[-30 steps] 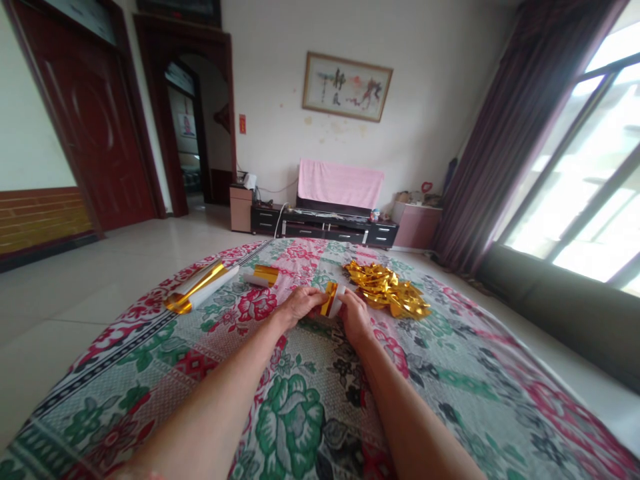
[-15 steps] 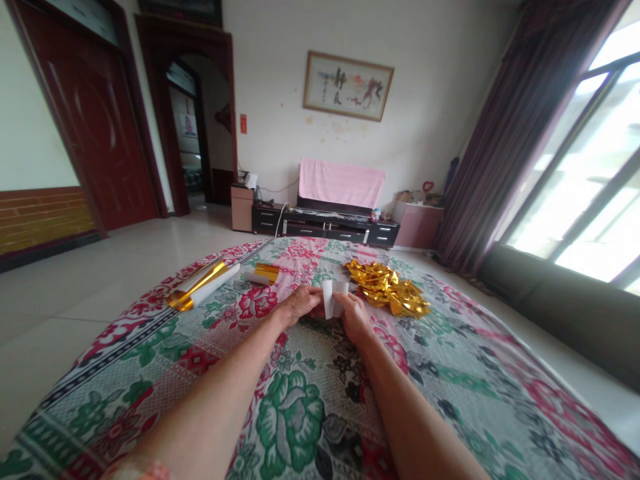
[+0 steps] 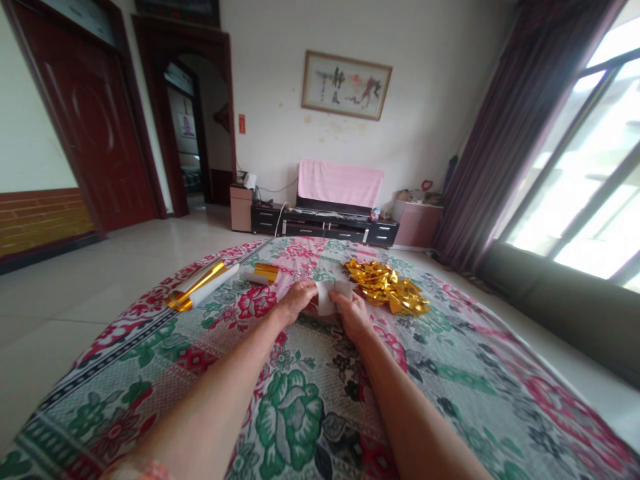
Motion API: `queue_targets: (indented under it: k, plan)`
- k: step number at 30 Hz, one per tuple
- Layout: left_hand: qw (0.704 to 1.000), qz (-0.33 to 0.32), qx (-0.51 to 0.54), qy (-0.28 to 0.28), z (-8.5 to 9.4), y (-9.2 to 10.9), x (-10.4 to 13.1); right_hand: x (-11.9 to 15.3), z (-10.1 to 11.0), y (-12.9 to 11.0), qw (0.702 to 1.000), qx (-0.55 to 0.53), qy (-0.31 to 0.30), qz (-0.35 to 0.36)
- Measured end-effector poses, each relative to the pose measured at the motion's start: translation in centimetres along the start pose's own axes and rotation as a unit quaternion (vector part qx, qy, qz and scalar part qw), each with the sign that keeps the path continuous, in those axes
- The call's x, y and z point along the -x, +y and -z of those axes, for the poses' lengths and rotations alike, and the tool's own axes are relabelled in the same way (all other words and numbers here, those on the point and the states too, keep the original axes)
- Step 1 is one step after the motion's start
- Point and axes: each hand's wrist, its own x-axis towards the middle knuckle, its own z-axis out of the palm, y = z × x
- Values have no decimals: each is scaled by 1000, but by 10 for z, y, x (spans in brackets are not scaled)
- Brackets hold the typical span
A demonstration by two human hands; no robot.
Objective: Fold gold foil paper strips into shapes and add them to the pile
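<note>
A small piece of white paper (image 3: 327, 300) is held between both hands above the flowered cloth (image 3: 290, 427). My left hand (image 3: 299, 299) pinches its left edge. My right hand (image 3: 354, 315) grips it on the right, thumb on the near face. Crumpled gold foil pieces (image 3: 387, 287) lie in a pile just right of my right hand. Left of my left hand rest a small gold-and-white roll (image 3: 264, 274) and, farther left, a larger loose roll of gold and white sheet (image 3: 203, 287).
The cloth covers a large round-edged surface. Beyond it stand a black low cabinet (image 3: 325, 227) and a screen under a pink cloth (image 3: 341, 181). A purple curtain (image 3: 505, 133) and window are at the right, doors at the left.
The white paper now shows wider and flatter between my hands. My left hand has shifted slightly left, and my right hand has barely moved.
</note>
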Motion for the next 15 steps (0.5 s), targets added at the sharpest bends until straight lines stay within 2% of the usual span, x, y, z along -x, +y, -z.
queue_targets:
  k: [4,11,15]
  plan:
    - [998,1,43,47,1,5,-2,0,0,-1,999,-35,-19,-32]
    - [998,-41,-22,49,-8,7,0,2,0,-3,999,-8,-22,-29]
    - [997,-37,-15,61,-4,6,-2,2,2,-5,999,6,-32,-6]
